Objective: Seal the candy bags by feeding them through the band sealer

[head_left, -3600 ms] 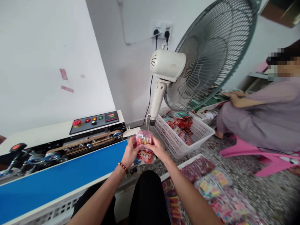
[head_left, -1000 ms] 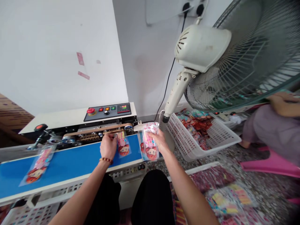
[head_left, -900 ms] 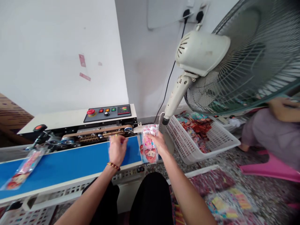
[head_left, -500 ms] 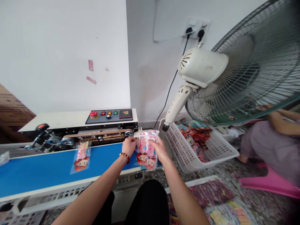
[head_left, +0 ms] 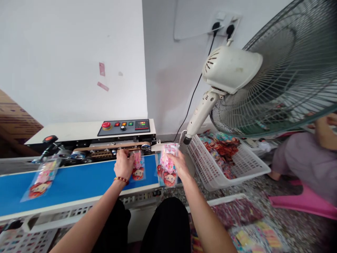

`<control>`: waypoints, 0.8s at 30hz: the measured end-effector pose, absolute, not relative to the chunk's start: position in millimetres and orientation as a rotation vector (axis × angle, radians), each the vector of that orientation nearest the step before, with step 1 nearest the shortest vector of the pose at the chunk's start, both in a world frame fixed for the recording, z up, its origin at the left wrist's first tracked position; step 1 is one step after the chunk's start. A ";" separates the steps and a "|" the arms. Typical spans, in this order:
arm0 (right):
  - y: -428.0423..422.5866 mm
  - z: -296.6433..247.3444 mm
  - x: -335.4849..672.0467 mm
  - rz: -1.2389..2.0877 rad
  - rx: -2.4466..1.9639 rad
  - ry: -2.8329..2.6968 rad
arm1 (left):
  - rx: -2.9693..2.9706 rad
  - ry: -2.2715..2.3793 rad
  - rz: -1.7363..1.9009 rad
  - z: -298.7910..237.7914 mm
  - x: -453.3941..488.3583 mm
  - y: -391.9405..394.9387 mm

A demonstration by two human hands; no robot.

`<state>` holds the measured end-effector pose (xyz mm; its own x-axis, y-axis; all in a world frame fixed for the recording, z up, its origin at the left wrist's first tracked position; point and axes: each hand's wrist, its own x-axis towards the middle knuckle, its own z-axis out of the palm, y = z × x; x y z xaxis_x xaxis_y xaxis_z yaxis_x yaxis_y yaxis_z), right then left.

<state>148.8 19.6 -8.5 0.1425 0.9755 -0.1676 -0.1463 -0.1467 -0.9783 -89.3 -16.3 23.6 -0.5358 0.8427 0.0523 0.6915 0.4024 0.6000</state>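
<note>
My left hand (head_left: 123,165), with a bead bracelet on the wrist, presses a clear packet (head_left: 138,168) printed with a red-haired cartoon face onto the blue conveyor belt (head_left: 79,182), its top edge at the sealer's metal guide (head_left: 110,148). My right hand (head_left: 177,164) is closed around a stack of the same packets (head_left: 166,168), held upright just past the belt's right end. Another packet (head_left: 40,179) lies on the belt far to the left.
The sealing machine's control panel (head_left: 126,125) has a red button and a lit display. A large standing fan (head_left: 263,77) leans over a white basket (head_left: 231,165) of packets. More packets lie on the floor at lower right. A seated person (head_left: 305,161) is at right.
My left hand took a packet from the stack and set it on the belt at the sealer. The earlier packet has travelled left along the belt.
</note>
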 end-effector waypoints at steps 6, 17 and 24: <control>19.5 -8.4 150.7 1.279 -1.314 -0.965 | 1.545 1.921 0.758 21.9 -23.9 -17.0; 19.9 -10.5 152.0 1.240 -1.329 -0.998 | 1.160 1.869 0.832 12.3 -29.1 15.3; 21.7 -16.1 151.0 1.166 -1.364 -1.021 | 1.141 1.952 0.751 19.6 -42.5 13.4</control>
